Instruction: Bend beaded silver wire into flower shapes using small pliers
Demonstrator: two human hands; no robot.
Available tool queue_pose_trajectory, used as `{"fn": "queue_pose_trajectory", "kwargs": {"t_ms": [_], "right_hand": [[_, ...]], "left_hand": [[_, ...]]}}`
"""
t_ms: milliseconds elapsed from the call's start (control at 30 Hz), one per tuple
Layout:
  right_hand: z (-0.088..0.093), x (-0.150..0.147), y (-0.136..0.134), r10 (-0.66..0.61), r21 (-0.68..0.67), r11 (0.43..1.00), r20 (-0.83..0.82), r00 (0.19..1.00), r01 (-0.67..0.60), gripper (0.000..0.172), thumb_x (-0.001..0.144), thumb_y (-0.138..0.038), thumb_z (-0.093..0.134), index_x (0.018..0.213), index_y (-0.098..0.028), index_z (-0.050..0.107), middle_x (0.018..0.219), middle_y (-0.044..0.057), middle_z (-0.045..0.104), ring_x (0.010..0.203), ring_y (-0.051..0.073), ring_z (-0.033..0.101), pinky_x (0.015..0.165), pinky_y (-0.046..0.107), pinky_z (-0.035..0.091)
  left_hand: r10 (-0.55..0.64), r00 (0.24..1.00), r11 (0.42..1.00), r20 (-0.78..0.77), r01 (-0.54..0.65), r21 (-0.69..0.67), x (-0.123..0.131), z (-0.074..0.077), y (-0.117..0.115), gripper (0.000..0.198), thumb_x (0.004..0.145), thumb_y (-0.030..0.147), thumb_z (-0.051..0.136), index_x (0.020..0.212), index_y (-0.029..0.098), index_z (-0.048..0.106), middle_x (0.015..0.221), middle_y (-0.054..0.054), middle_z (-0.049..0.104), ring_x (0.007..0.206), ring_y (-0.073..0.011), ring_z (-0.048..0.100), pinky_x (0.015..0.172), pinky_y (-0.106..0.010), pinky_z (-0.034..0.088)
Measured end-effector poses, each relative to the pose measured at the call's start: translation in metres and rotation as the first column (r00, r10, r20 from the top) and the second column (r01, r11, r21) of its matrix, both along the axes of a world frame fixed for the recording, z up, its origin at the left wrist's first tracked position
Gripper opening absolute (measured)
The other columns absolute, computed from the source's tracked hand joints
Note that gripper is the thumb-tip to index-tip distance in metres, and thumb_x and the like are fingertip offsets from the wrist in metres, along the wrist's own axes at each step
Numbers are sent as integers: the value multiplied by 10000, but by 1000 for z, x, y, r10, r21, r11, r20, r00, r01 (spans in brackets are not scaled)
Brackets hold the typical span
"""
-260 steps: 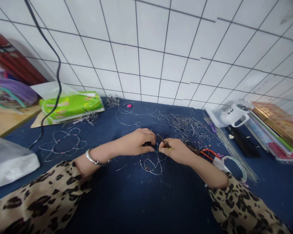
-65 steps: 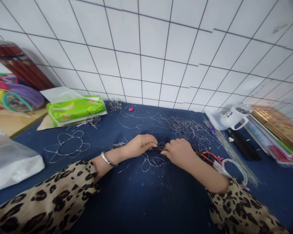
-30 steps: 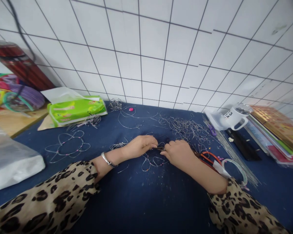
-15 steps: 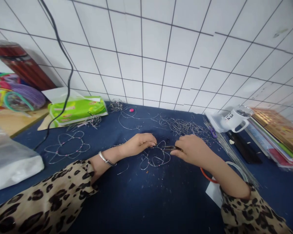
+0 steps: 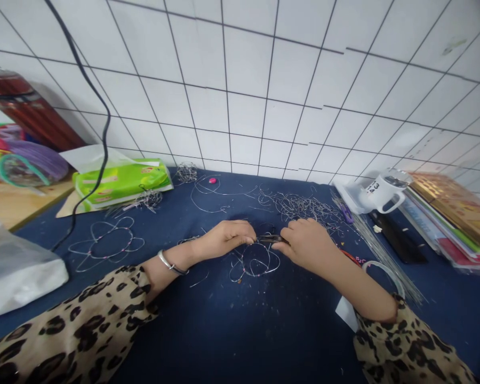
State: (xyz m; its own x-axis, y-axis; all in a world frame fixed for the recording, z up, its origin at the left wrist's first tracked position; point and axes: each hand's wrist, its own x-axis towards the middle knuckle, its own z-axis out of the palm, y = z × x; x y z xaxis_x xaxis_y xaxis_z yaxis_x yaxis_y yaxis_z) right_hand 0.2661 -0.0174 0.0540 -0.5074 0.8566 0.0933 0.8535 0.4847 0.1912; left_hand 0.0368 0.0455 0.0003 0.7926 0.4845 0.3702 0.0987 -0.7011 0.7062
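Note:
My left hand [image 5: 232,236] pinches the upper edge of a wire flower [image 5: 256,273], a ring of thin silvery wire with looped petals and small pink beads. In my right hand [image 5: 304,242] is a pair of dark pliers [image 5: 271,238]. Their jaws point left and reach the wire right beside my left fingertips. Whether the jaws are closed on the wire is too small to tell. A second beaded wire flower [image 5: 111,242] lies flat on the blue cloth, to the left of my left forearm.
Tangled wire scraps [image 5: 304,207] lie behind my hands. A bundle of straight wires [image 5: 378,248] and a white mug [image 5: 388,192] are at right, near stacked books [image 5: 450,224]. Left stand a green tissue pack [image 5: 122,184] and a plastic bag [image 5: 22,272]; a black cable [image 5: 106,128] hangs there.
The pliers have moved left, their tips now at my left fingertips instead of to the right of them. My left hand still pinches the wire flower. The view has shifted slightly.

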Motion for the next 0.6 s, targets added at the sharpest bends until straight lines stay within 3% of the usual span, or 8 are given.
{"fn": "queue_pose_trajectory", "kwargs": {"t_ms": [167,367,600], "right_hand": [[6,3,2,9,-77,997,3,1000,-9,400,859,-519,386,784,-192,602,739,41,593,712,162,520,632,284,275],[4,6,8,-78,-139,988,-62,995,69,436,875,-524,328,768,-183,578,747,42,594,694,148,528,570,257,279],[-8,2,10,-111,-313,948,-172,979,53,433,842,-569,359,740,-189,541,772,19,590,649,117,512,518,227,274]], "left_hand": [[39,996,999,-78,-40,-15,-1,-1,-2,179,889,220,434,869,149,597,805,-35,607,727,-110,559,686,-244,467],[83,982,995,-171,-91,-43,0,-3,-4,184,890,242,428,875,150,586,752,-15,605,642,-89,562,610,-203,450],[159,970,987,-185,-150,62,1,0,-4,182,873,242,443,819,154,593,699,4,580,624,-87,521,589,-197,410]]}}
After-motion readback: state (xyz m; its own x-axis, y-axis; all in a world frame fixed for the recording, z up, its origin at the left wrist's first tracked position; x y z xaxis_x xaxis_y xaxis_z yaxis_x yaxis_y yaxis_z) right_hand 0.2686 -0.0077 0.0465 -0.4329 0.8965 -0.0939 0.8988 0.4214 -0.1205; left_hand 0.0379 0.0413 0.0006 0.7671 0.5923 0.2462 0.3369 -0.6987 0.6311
